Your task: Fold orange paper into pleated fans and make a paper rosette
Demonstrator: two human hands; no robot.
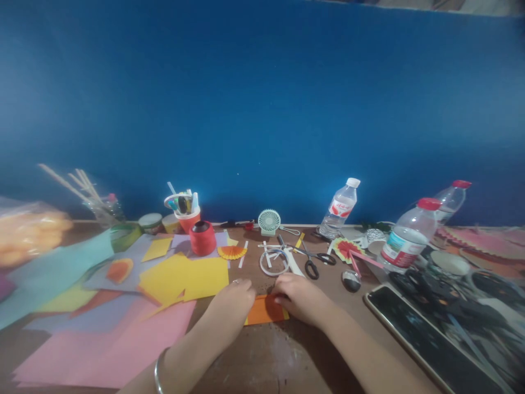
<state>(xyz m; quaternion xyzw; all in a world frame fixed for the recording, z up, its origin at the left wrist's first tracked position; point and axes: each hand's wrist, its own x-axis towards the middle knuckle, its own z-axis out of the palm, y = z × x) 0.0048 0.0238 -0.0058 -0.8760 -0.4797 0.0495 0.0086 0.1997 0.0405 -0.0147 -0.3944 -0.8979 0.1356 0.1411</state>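
Observation:
An orange paper (266, 310) with yellow showing at its edges lies on the brown table in front of me. My left hand (237, 302) has its fingers closed on the paper's left far corner. At the right far edge, the curled fingers of my right hand (301, 296) press on the same paper. Just beyond my hands are a clear ring of tape (274, 262), thin white strips and black-handled scissors (312, 264). A small orange and yellow pleated fan (232, 251) rests to the left of the tape.
Coloured sheets (110, 339) cover the left side, with a red spool (202, 238) and a pen cup (188, 219) behind. To the right are a phone (426, 334), water bottles (410, 235) and a red pleated rosette (346, 249). A blue wall (262, 109) stands behind the table.

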